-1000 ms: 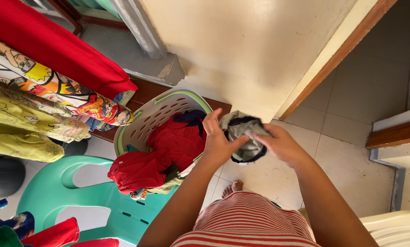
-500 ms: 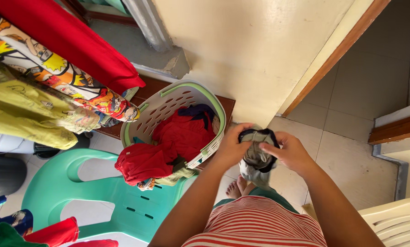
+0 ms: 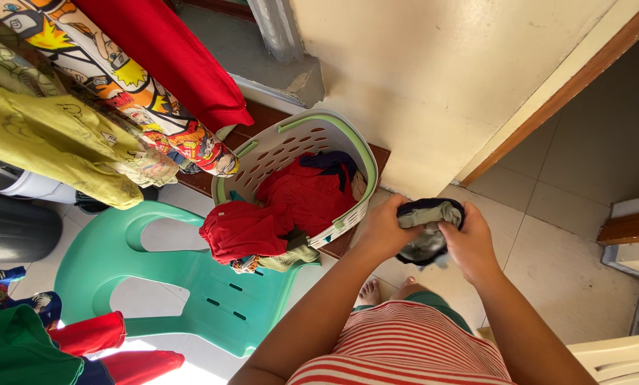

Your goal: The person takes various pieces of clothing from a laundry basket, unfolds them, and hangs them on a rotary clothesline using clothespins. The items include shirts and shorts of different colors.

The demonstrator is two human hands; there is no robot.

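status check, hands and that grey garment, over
Left hand and right hand both gripping bunched grey garment. Held beside laundry basket on green chair. Nothing between.

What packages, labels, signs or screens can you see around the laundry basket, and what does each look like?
No packages, labels, signs or screens are in view.
The only printed surface is the cartoon-print cloth hanging at upper left: orange, yellow and white figures.
Both hands, left hand and right hand, hold a plain grey and dark garment beside the white basket.
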